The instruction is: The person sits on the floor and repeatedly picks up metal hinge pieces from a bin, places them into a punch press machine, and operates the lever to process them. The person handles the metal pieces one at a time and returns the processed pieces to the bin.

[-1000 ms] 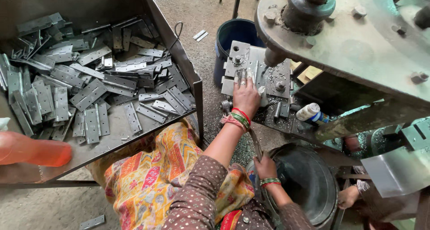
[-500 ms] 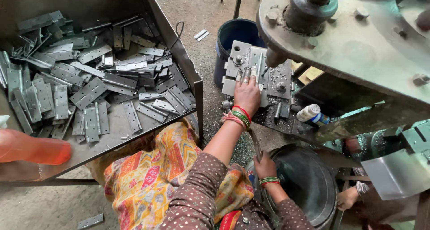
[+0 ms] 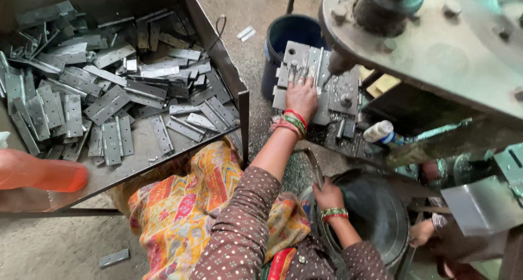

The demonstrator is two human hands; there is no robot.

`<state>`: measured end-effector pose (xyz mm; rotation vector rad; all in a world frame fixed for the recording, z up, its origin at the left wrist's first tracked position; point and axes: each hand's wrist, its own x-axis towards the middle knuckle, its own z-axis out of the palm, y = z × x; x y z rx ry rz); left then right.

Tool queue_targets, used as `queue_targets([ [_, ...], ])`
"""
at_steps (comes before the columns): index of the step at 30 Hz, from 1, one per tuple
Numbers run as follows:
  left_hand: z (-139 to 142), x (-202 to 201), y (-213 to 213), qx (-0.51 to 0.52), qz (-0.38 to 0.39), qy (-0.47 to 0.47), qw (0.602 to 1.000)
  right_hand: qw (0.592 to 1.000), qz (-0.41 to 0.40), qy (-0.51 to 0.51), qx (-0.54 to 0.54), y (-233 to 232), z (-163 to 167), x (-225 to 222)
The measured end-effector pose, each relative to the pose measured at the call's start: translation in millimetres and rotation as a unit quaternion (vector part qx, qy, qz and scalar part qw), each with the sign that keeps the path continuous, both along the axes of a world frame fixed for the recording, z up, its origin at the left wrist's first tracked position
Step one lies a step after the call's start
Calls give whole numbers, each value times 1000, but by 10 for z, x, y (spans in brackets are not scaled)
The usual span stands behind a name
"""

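Little is shifting since the earlier frame: left hand [image 3: 301, 97] is pressing flat, grasping nothing, on hinge plates [image 3: 318, 81] at the press bed, right hand [image 3: 328, 194] clenching a lever [image 3: 314, 165], many hinges [image 3: 109, 103] remaining in the left tray [image 3: 136, 168].

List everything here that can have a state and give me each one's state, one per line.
Left hand: flat on the press's metal plate, fingers spread.
Right hand: closed around a thin rod at the black tub's rim.
Hinges: lying loose in a heap in the tray.
Metal tray: open, partly filled.
Blue bucket: upright, open; contents can't be seen.
Single hinge: flat on the floor.
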<state>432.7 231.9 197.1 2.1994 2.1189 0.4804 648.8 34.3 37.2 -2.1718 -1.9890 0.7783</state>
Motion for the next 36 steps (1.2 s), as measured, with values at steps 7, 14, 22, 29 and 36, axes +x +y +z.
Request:
queue_targets([
  [7,10,-52,-98,-5,-16,34,999,997,22,-52,-45,267,322,210],
  [14,131,-59,-66,6,-13,-28,1000,996,4,-29,78,1,-273,-15],
  [22,68,-839,-1149,260,83,-108,956,999,28,41,22,264,420,315],
  [29,-1142,-2618,-1829,8,512,-79,855,988,17,-78,-133,511,1150,51],
  [36,-1628,-3207,-1858,70,566,-228,789,985,-11,-92,-147,509,1177,15],
])
